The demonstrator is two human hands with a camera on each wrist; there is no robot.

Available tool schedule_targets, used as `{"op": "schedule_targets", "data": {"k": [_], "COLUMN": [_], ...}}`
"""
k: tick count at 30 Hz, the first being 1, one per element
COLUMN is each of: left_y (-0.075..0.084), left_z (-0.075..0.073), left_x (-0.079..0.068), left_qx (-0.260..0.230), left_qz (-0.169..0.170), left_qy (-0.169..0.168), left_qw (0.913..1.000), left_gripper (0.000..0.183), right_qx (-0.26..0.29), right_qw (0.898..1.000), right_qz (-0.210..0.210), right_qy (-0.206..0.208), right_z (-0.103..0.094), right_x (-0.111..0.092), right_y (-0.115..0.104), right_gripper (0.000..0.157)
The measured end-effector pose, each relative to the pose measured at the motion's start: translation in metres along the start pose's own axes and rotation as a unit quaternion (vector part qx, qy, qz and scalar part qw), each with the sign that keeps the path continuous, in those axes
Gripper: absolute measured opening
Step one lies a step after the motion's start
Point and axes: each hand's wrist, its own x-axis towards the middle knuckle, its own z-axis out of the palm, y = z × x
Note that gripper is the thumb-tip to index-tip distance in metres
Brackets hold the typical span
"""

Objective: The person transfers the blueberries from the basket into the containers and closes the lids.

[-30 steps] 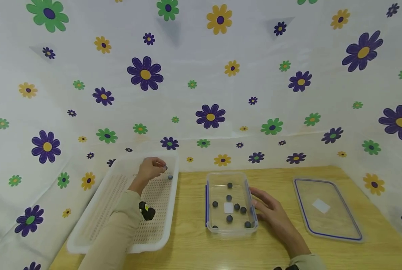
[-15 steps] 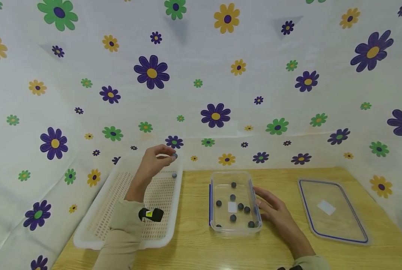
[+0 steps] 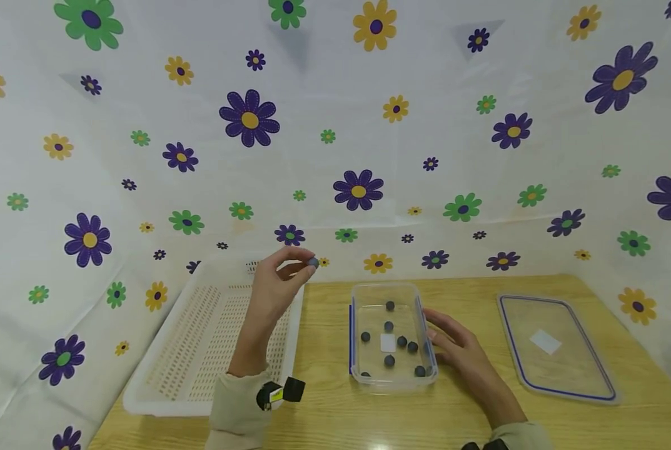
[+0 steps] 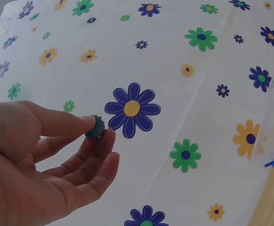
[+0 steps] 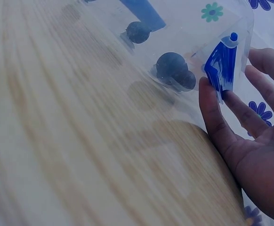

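Note:
In the head view my left hand (image 3: 276, 284) is raised at the right rim of a white perforated plastic basket (image 3: 138, 375). Its thumb and fingertips pinch one blueberry (image 4: 95, 128), seen close up in the left wrist view. A clear plastic container (image 3: 394, 384) with blue side latches stands on the table, with several blueberries (image 3: 389, 360) scattered over its bottom. My right hand (image 3: 463, 354) rests against the container's right wall. In the right wrist view its thumb and relaxed fingers lie around the blue latch (image 5: 221, 66). The left hand and forearm cover part of the basket.
The clear lid (image 3: 557, 369) with a blue seal and a white label lies flat on the wooden table (image 3: 335, 412) to the right. A white flowered sheet (image 3: 312, 162) hangs behind and along both sides.
My left hand has lifted the blueberry from inside the basket and carried it right, to the basket's right edge. My right hand has stayed at the container.

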Motion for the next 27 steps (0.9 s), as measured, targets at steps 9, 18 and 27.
{"op": "schedule_targets", "data": {"k": [9, 18, 27], "left_y": [-0.012, -0.041, -0.057], "left_z": [0.040, 0.086, 0.102], "left_x": [-0.019, -0.029, -0.034], "left_qx": [-0.030, -0.030, -0.129], "left_qz": [0.020, 0.008, -0.036], "left_qy": [0.044, 0.073, 0.070], "left_qw": [0.9984, 0.9968, 0.9886], "left_gripper": [0.019, 0.018, 0.018], "right_qx": [-0.004, -0.015, -0.021], "right_qw": [1.000, 1.000, 1.000], "right_qz": [-0.004, -0.006, -0.003], "right_qy": [0.006, 0.000, -0.004], "right_z": [-0.001, -0.003, -0.002], "right_x": [-0.001, -0.001, 0.000], "right_y": [0.000, -0.001, -0.001], "right_gripper": [0.050, 0.051, 0.052]}}
